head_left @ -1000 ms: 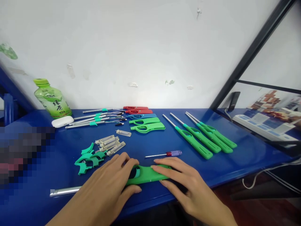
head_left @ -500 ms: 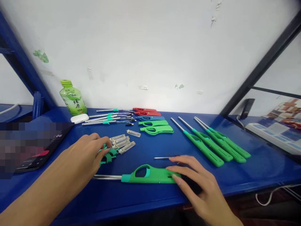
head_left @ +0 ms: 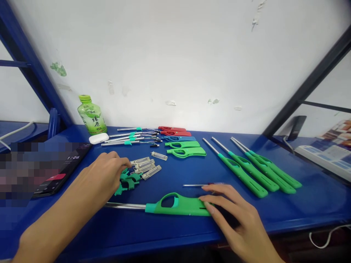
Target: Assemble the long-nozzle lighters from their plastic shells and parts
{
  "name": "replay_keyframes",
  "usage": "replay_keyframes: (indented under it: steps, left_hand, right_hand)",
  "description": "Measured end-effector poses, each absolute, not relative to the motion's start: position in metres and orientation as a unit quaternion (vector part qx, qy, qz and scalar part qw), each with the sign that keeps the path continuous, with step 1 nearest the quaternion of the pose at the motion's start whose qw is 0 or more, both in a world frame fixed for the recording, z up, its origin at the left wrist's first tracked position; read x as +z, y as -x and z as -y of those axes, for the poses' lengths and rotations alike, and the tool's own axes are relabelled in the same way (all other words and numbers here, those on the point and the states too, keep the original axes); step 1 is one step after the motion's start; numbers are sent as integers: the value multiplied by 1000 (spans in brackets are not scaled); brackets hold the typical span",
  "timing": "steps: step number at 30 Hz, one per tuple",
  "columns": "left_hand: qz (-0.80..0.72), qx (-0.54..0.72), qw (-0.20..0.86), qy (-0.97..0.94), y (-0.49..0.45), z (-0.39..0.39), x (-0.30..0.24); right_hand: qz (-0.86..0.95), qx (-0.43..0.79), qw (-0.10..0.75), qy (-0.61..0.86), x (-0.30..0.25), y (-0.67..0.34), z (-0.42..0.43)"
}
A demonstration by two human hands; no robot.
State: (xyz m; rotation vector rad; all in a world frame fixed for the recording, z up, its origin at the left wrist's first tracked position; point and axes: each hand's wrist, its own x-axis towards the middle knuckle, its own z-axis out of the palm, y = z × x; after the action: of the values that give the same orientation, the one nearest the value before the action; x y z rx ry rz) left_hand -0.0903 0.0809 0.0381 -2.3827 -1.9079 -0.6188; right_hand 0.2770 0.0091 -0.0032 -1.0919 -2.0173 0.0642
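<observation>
Green long-necked lighter [head_left: 186, 206] lies flat near the front edge of the blue table [head_left: 170, 233], handle to the right, neck to the left. Handle bright green, smooth, rounded; dark slot near the butt, partly under fingers. Loop opening toward the neck, teal trigger [head_left: 175, 201] inside it. Teal collar where handle meets the silver tube [head_left: 126, 206]; tube's tip hidden behind the left forearm.

Right hand [head_left: 238, 215] half-open, fingers loosely spread, fingertips laid on the butt end; how firmly it holds cannot be told. Just beyond its fingers, a screwdriver [head_left: 192, 185], thin metal shaft, reddish handle partly covered.

Left hand [head_left: 108, 170] bent and partly closed at a heap of small teal-green parts [head_left: 128, 182]; fingertips largely hidden, so whether it has hold of one cannot be told. Clear cartridges [head_left: 145, 166] lie just beside the heap.

Right of centre, four green lighters [head_left: 238, 173] lie slantwise, similar in form. Further back: metal rods with teal fittings [head_left: 120, 142], and a row of handle shells in red [head_left: 175, 133], blue [head_left: 181, 138] and green [head_left: 188, 152].

Writing: green bottle [head_left: 93, 118], yellow-green cap, label in dark characters 绿茶; smaller print unreadable. Phone [head_left: 65, 171] at left shows 1:06, rest of screen partly pixelated. White case [head_left: 99, 138] near the bottle's base. Lettering on the lighter: none legible.
</observation>
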Motion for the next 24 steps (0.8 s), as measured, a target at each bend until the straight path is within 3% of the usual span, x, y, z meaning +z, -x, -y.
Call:
replay_keyframes:
  steps: [24]
  left_hand:
    - [644, -139, -53, 750, 80, -97, 37]
  right_hand:
    - [780, 27, 440, 444, -5, -276, -11]
